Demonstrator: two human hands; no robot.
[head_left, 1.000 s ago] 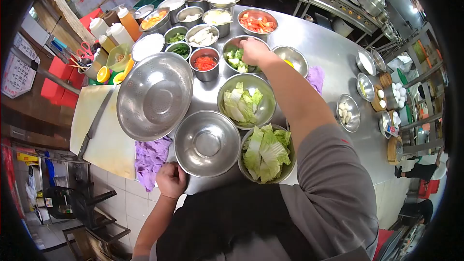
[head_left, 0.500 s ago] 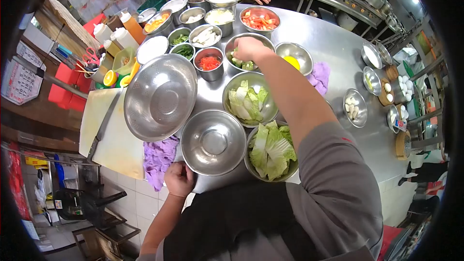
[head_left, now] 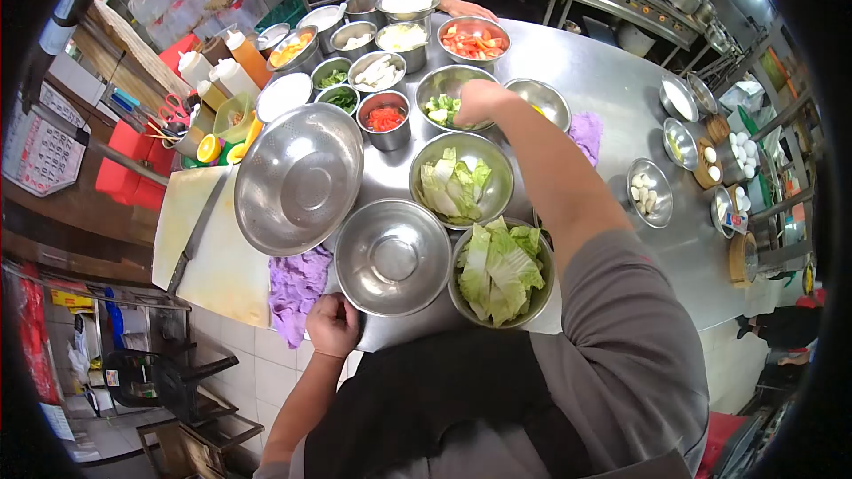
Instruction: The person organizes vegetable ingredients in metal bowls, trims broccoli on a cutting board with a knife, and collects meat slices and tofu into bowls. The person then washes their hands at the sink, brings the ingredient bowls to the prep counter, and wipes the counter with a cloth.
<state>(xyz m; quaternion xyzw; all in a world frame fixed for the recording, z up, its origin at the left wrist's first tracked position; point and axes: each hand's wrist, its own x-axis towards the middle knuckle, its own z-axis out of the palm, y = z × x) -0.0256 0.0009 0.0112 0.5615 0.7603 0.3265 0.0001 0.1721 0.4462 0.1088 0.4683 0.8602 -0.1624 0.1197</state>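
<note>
Reaching across the shiny steel worktop [head_left: 586,66], the right hand [head_left: 481,105] sits low over the right side of a round steel bowl [head_left: 435,85] of chopped green broccoli pieces [head_left: 441,110]. Its fingertips are turned away from where I stand, so I can't tell whether that grip has closed on any of them; the pieces I can see lie in the bottom of that bowl.

The left hand [head_left: 334,326] is curled into a loose fist at the worktop's near edge, just beside a wide polished steel mixing bowl [head_left: 392,259] and close to a crumpled purple cloth [head_left: 299,288].

Between the broccoli and the person's body stand two more steel bowls, one with torn pale green cabbage leaves [head_left: 453,184], the nearer heaped with larger ruffled cabbage leaves [head_left: 499,273]. Left of them sit a steel cup of diced red pieces [head_left: 385,119] and a big perforated steel colander [head_left: 297,179]. Farther left, a long dark-handled knife [head_left: 202,217] lies on a pale chopping board [head_left: 235,275]. Across the way, a co-worker's hand [head_left: 469,11] rests at the far edge, near a steel bowl of orange-red chunks [head_left: 475,43].
</note>
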